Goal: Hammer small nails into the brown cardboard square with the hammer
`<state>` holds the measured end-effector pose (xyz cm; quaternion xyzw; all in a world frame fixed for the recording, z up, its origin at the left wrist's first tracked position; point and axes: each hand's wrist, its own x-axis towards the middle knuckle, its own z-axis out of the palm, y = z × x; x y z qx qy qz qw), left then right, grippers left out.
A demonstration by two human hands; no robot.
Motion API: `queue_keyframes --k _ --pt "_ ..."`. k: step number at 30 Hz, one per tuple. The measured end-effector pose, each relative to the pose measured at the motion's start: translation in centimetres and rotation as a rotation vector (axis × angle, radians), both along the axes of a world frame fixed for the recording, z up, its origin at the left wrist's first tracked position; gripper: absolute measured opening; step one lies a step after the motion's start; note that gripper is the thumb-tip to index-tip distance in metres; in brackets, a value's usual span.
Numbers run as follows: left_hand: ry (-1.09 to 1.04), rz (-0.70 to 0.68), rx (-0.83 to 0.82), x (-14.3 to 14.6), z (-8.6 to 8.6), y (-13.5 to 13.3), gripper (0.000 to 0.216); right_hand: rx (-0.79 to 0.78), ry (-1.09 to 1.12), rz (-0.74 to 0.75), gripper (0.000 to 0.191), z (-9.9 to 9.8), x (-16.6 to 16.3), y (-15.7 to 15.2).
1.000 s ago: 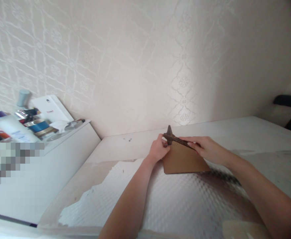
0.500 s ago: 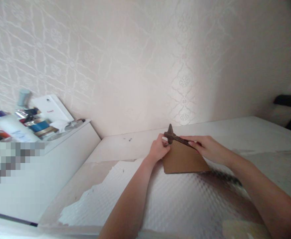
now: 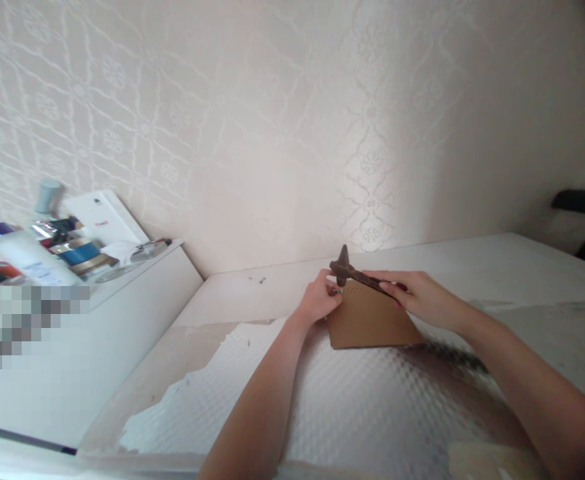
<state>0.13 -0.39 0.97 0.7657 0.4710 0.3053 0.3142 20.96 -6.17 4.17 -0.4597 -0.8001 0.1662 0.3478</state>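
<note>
Here, left hand pinches the far corner of the brown card, which lies on the textured sheet over the tabletop, right hand closed round the handle of the dark tool above it; a slack pinch could let the card skid under pressure.

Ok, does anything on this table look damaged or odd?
Yes. The white textured covering is torn along its left edge: a ragged line with bare brownish board exposed. The dark tool held over the cardboard looks rusty.
</note>
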Motion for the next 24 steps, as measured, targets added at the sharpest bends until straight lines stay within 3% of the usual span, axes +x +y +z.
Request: queue_keyframes --k 24 --pt "-0.04 -0.02 -0.019 -0.12 -0.57 0.49 0.046 -0.063 0.08 0.0 0.043 -0.08 -0.01 0.13"
